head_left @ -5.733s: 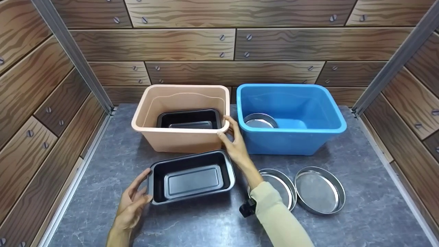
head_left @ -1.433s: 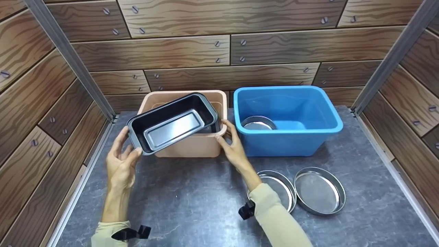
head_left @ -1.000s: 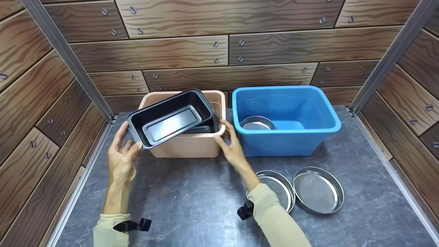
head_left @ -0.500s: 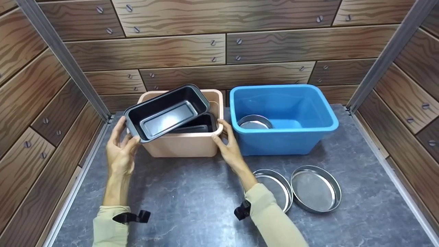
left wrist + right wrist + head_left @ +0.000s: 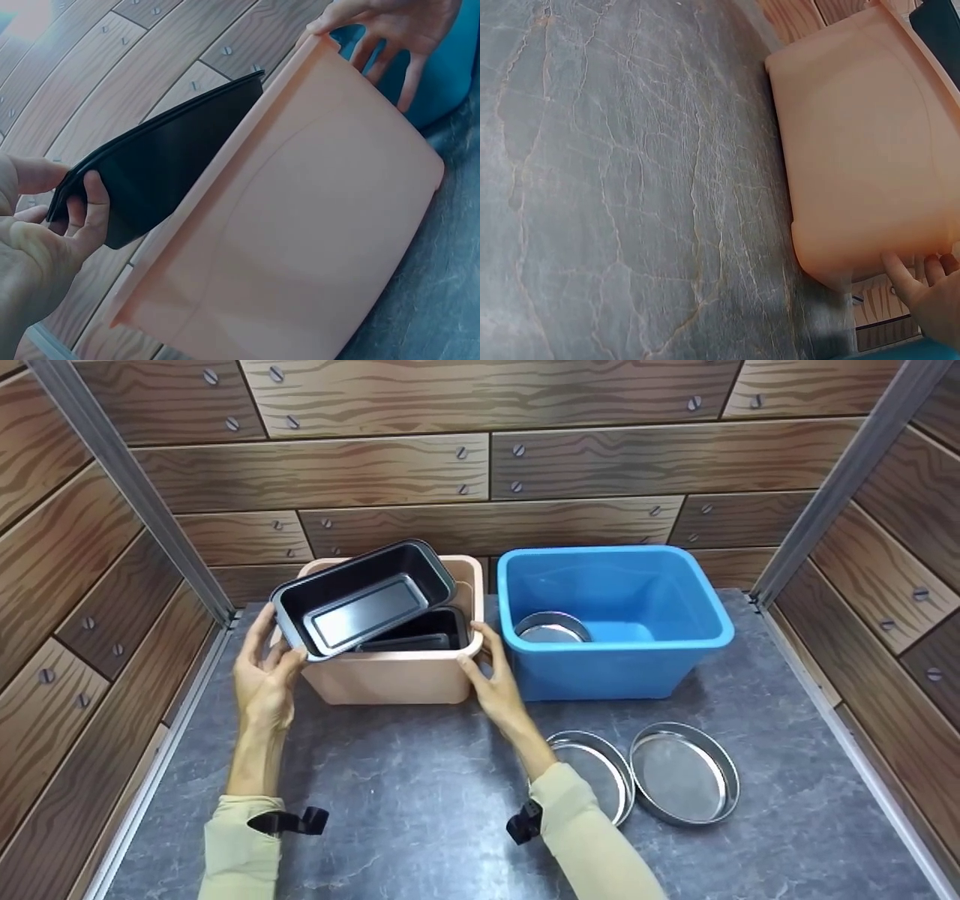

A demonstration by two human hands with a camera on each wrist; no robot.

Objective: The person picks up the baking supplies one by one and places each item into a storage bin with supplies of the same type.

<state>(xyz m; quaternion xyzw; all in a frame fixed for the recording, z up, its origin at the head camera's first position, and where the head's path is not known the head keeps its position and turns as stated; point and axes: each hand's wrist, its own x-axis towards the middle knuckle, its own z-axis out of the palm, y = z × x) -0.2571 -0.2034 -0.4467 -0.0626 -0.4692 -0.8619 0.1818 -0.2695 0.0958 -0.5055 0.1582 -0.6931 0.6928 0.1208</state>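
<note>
My left hand (image 5: 262, 675) grips the near left end of a black loaf pan (image 5: 360, 596), which hangs tilted over the open top of the peach plastic bin (image 5: 390, 679). In the left wrist view my fingers (image 5: 88, 214) curl round the loaf pan's (image 5: 161, 161) rim beside the peach bin (image 5: 300, 217). A second black loaf pan (image 5: 427, 631) lies inside the bin. My right hand (image 5: 491, 679) holds the bin's right front corner, thumb on the rim; its fingers (image 5: 930, 289) show under the bin's (image 5: 862, 150) edge.
A blue plastic bin (image 5: 611, 619) stands right of the peach one with a round metal pan (image 5: 551, 626) inside. Two more round metal pans (image 5: 592, 772) (image 5: 682, 772) lie on the grey stone tabletop (image 5: 405, 787). Wood-patterned walls close in three sides.
The left hand picked the loaf pan up from the table and carried it up over the peach bin; in the last second it moved slightly farther back. The right hand stayed on the bin.
</note>
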